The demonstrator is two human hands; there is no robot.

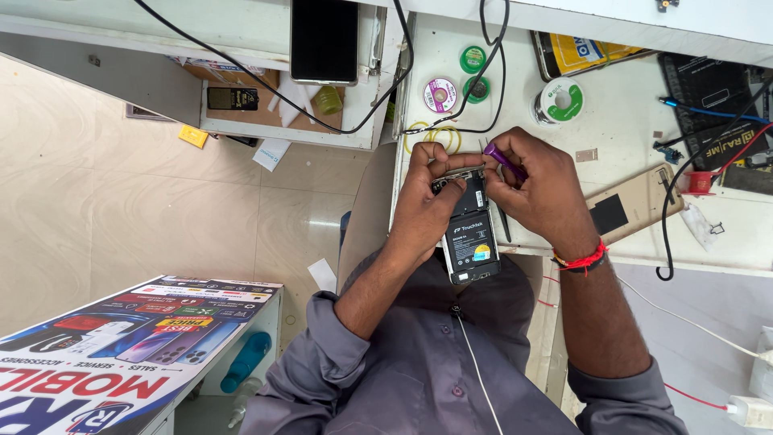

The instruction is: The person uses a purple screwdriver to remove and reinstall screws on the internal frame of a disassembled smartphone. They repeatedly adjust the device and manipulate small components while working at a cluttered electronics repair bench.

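Head view: right hand (541,187) fingers pinch a purple-handled screwdriver (505,161), its tip hidden at the top edge of the opened phone (469,228). Left hand (428,201) fingers wrap that phone's left side, seemingly covering its camera corner. Beyond the phone, solder spools (560,101) sit on the white bench (628,105).
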